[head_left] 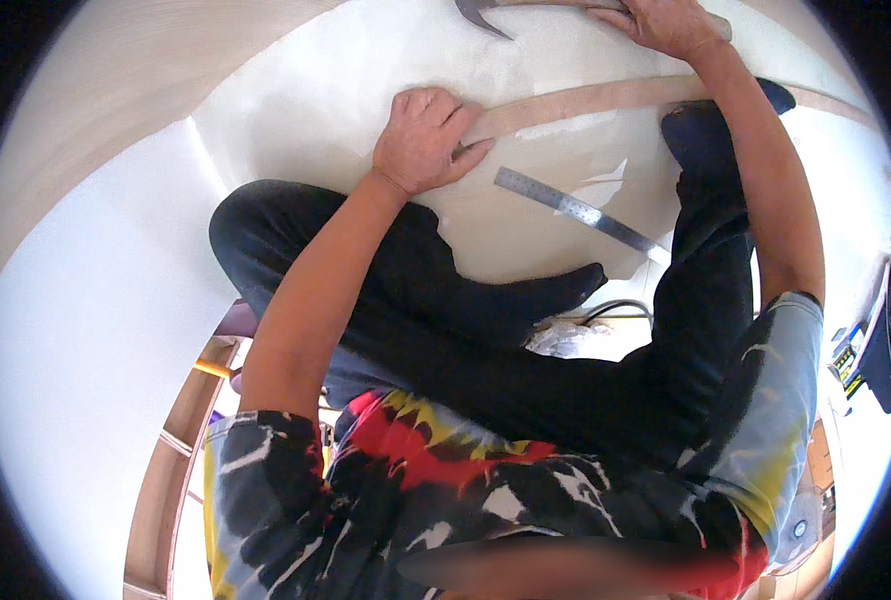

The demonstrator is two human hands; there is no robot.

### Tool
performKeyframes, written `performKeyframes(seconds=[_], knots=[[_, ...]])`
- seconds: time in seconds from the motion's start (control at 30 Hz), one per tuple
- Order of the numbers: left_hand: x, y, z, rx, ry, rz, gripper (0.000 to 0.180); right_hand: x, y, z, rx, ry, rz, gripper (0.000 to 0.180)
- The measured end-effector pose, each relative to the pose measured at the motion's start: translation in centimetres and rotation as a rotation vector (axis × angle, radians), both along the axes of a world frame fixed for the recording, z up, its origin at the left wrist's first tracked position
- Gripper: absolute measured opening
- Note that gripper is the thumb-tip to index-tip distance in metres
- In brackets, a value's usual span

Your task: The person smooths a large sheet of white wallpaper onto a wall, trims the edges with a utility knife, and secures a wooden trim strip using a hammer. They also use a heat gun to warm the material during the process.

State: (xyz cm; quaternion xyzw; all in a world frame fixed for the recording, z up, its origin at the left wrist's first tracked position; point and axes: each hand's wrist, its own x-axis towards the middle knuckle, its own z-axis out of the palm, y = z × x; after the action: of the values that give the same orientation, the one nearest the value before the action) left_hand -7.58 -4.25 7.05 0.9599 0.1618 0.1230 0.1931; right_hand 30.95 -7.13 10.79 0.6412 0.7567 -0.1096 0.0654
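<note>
My left hand (427, 140) flat on the wood strip (605, 98), right hand (665, 22) gripping the hammer (485, 14) above it, ruler (577, 210) just below.

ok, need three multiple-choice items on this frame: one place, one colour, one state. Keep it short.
1. Where does the flat steel ruler lie?
A. on the pale surface, right of the left hand
B. across the person's lap
C. in the left hand

2. What colour are the person's trousers?
A. white
B. black
C. red

3. What is the left hand doing?
A. hanging free
B. gripping the ruler
C. pressing down on the long thin wooden strip

Answers: 1 A, the ruler rests on the surface apart from both hands. 2 B, both legs are black. 3 C, the fingers lie on the strip's end, while the right hand holds a claw hammer.
</note>
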Motion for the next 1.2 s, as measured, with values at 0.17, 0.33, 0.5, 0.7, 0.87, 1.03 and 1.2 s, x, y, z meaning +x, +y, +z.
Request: performKeyframes(seconds=[0.17,0.33,0.5,0.7,0.87,1.03,1.2], knots=[[-0.7,0.2,0.6,0.021,0.067,0.042,0.043,-3.1,-2.1,-0.1,0.057,0.088,0.058,0.048],[0.2,0.4,-0.2,0.009,0.017,0.051,0.043,-2.0,-0.3,-1.1,0.095,0.019,-0.037,0.049],[-0.4,0.2,0.0,0.003,0.035,0.091,0.042,-4.8,-1.6,-0.5,0.043,0.12,-0.024,0.051],[0.4,-0.2,-0.3,0.001,-0.014,0.073,0.042,-1.8,-0.5,-0.3,0.079,-0.04,-0.08,0.047],[-0.3,0.2,0.4,0.009,0.042,0.11,0.042,-2.2,-0.9,-0.8,0.019,0.127,0.072,0.048],[0.5,0.1,0.1,-0.004,0.015,0.105,0.043,2.0,-0.4,-0.9,0.113,-0.018,0.039,0.047],[-0.5,-0.2,0.6,0.017,0.058,0.129,0.043,-0.6,-1.1,-1.4,0.079,0.1,0.084,0.047]])
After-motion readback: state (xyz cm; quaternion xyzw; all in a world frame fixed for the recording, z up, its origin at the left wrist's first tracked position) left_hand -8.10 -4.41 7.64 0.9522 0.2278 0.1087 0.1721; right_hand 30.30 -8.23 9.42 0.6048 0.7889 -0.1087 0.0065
